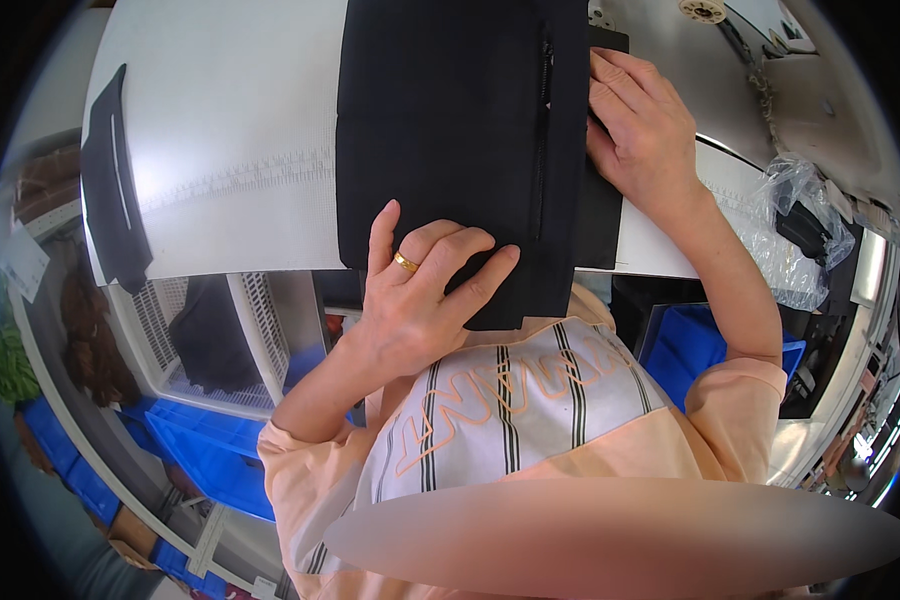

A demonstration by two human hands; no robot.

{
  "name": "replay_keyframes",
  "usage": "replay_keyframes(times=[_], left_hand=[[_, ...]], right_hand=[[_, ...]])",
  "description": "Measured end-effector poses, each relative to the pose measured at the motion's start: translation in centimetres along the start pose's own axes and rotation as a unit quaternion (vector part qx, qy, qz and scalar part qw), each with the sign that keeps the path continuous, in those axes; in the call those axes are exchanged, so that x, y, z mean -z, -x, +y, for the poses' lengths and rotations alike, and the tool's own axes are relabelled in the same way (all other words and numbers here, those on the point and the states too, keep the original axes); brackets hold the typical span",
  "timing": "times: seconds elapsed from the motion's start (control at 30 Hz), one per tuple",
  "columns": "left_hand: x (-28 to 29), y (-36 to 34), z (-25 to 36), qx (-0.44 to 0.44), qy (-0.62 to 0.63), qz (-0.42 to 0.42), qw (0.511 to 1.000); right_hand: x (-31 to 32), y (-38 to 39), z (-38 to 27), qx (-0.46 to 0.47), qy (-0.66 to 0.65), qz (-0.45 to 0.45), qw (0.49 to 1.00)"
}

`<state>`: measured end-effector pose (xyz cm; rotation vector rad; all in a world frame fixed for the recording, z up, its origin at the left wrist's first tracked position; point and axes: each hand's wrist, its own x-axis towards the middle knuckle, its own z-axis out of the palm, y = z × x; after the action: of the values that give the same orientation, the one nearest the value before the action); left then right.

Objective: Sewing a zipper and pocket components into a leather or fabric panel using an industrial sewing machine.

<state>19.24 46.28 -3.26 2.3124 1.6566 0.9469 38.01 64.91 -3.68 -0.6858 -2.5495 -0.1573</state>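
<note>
A large black fabric piece (440, 120) lies over the white worktop and hangs past its near edge. A black zipper (542, 150) runs along its right side. My left hand (425, 275), wearing a gold ring, rests on the fabric's near end with its fingers spread. At the fabric's right edge, my right hand (645, 130) is bent with its fingers closed on the black cloth; the fingertips are partly hidden there. Under that hand, a further black layer (602, 225) shows on the worktop.
On the worktop's (230, 110) left lies a black strip with a slit (117, 180). Clear plastic wrapping (805, 230) sits at the right. Below are a white basket (255, 330) with dark cloth, a blue bin (205, 450) and another blue bin (685, 345).
</note>
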Motion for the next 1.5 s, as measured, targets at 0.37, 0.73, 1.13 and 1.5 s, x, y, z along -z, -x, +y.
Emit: replay_keyframes(times=[0.37,0.73,1.13,1.5], left_hand=[[0.4,0.1,0.0,-0.002,0.004,-0.006,1.0],[0.3,0.1,0.0,-0.005,-0.002,-0.014,1.0],[1.2,-0.5,0.1,-0.001,0.001,-0.063,0.998],[5.2,-4.6,-1.0,-0.032,0.039,-0.275,0.96]], right_hand=[[-0.4,-0.3,-0.1,0.0,-0.002,0.024,1.0],[-0.4,-0.4,0.0,-0.005,0.001,0.021,1.0],[-0.5,-0.5,-0.1,-0.007,0.012,0.021,1.0],[-0.3,-0.3,-0.2,-0.01,0.011,0.005,1.0]])
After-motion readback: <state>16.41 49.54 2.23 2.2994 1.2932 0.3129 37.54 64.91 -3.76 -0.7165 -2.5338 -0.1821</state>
